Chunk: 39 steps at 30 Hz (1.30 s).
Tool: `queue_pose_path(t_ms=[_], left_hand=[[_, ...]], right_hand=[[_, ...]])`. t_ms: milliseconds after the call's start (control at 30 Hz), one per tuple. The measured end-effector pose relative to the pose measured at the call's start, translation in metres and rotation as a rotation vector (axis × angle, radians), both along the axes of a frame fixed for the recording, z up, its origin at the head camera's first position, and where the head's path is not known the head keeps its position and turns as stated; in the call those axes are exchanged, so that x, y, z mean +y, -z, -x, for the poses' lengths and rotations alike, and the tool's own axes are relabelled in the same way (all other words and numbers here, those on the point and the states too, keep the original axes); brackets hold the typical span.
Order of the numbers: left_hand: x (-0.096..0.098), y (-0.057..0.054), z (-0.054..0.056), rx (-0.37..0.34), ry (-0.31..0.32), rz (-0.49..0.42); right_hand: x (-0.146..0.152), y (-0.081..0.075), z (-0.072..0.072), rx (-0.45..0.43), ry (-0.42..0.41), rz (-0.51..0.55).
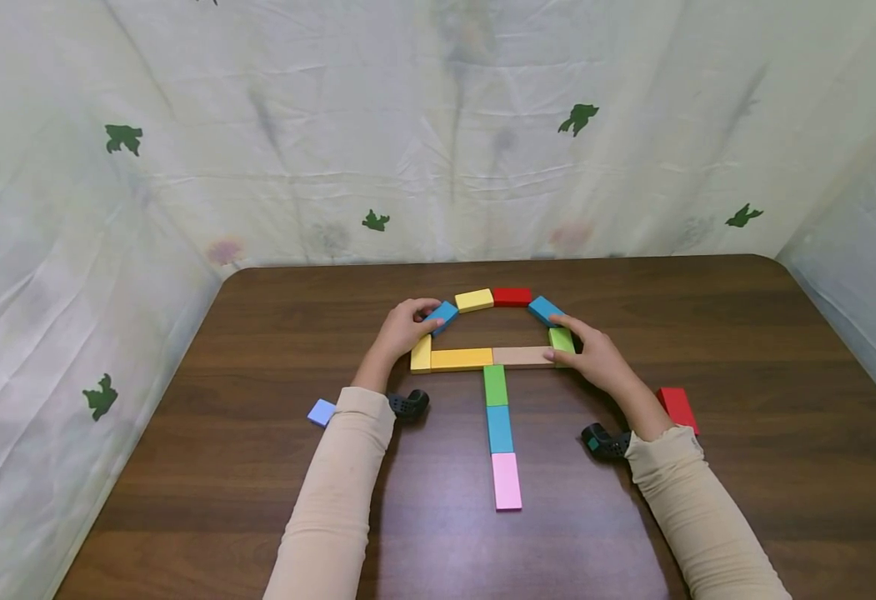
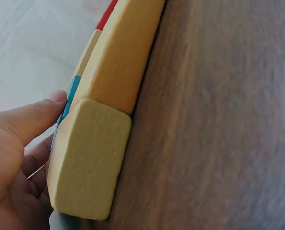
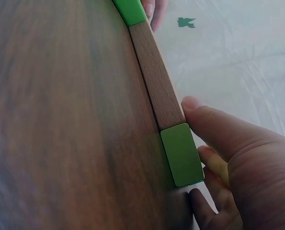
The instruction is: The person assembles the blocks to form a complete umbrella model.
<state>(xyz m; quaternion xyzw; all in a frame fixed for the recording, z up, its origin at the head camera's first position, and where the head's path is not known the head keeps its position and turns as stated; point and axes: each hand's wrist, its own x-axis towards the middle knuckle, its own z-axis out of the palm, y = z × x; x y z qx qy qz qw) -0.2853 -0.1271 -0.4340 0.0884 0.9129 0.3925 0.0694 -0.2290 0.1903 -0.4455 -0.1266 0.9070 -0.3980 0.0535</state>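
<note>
Flat coloured blocks form a rounded outline over a straight base. My left hand (image 1: 405, 327) pinches the blue block (image 1: 446, 312) at the outline's upper left between thumb and fingers. Below it, a yellow block (image 1: 421, 355) stands at the left end of the base. My right hand (image 1: 593, 353) spreads round the right corner, its index finger on the right blue block (image 1: 544, 309). Its thumb rests near where the tan block (image 1: 522, 357) meets the light green block (image 1: 561, 339). In the right wrist view, other fingers lie beyond the green block's end (image 3: 182, 154).
A pale yellow block (image 1: 474, 301) and a red block (image 1: 512, 297) form the top. An orange-yellow block (image 1: 462, 359) lies in the base. Green, blue and pink (image 1: 507, 481) blocks run down from it. A loose periwinkle block (image 1: 321, 412) and red block (image 1: 678, 410) lie outside the arms.
</note>
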Motion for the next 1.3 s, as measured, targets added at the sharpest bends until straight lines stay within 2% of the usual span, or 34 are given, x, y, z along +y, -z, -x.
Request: queue_pose_path(t_ms=[233,367,500,667,967,1133,1300], left_hand=[[-0.001,0.0,-0.001,0.054,-0.016,-0.026],[-0.001,-0.005,-0.003,0.096,-0.037,-0.06],[0.0,-0.016,-0.006,0.128,-0.041,-0.085],[-0.001,-0.036,-0.013,0.187,-0.024,-0.064],[-0.009,-0.067,-0.035,0.305,0.031,-0.008],[-0.021,-0.078,-0.052,0.352,0.04,0.008],[-0.035,-0.085,-0.07,0.428,0.045,0.028]], right_hand=[[0.0,-0.001,0.0,0.015,-0.003,0.051],[0.0,-0.003,-0.001,0.047,-0.003,0.113],[-0.001,-0.005,-0.003,0.062,0.001,0.159],[-0.004,-0.011,-0.005,0.078,0.006,0.186],[-0.008,-0.035,-0.015,0.152,0.019,0.144],[-0.005,-0.05,-0.027,0.203,0.011,0.137],[0.001,-0.06,-0.038,0.267,-0.007,0.124]])
